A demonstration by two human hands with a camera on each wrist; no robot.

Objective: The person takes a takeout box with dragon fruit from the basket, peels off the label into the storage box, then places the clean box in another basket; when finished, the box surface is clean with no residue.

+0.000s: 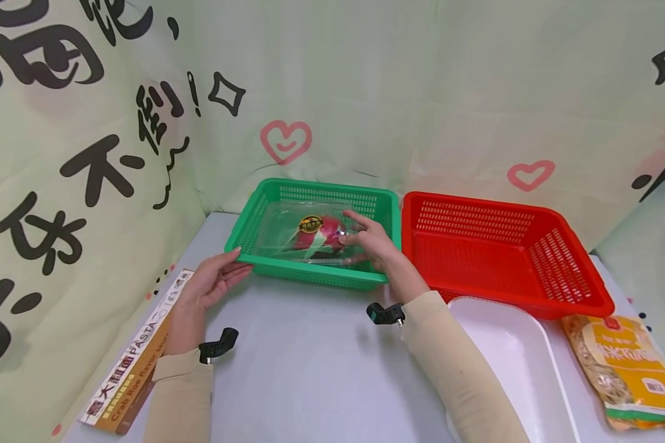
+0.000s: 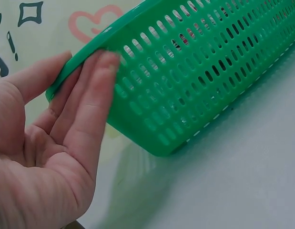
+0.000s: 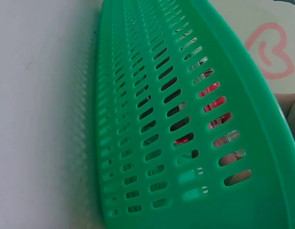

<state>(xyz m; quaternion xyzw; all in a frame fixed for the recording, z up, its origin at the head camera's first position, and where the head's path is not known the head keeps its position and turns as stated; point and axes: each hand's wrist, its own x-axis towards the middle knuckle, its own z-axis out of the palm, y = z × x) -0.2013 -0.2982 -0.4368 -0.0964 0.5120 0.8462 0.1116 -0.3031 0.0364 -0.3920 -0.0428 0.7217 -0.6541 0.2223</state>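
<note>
In the head view a green plastic basket (image 1: 321, 269) with slotted walls stands at the back of the table. Inside it lies a clear plastic box (image 1: 277, 231) with a black-and-gold label, showing something red and pale green through the lid. My left hand (image 1: 213, 280) pinches the basket's front left corner; in the left wrist view the thumb lies over the rim and the fingers are beneath it. Over the basket's right side, my right hand (image 1: 374, 243) grips the right end of the box. The right wrist view mostly shows the basket wall (image 3: 152, 114), which hides most of that hand.
To the right stands a red basket (image 1: 465, 258), close beside the green one. A white tray (image 1: 515, 363) sits in front of it, partly under my right forearm. A yellow food bag (image 1: 632, 369) lies at far right, and a pasta box (image 1: 138, 357) along the left edge.
</note>
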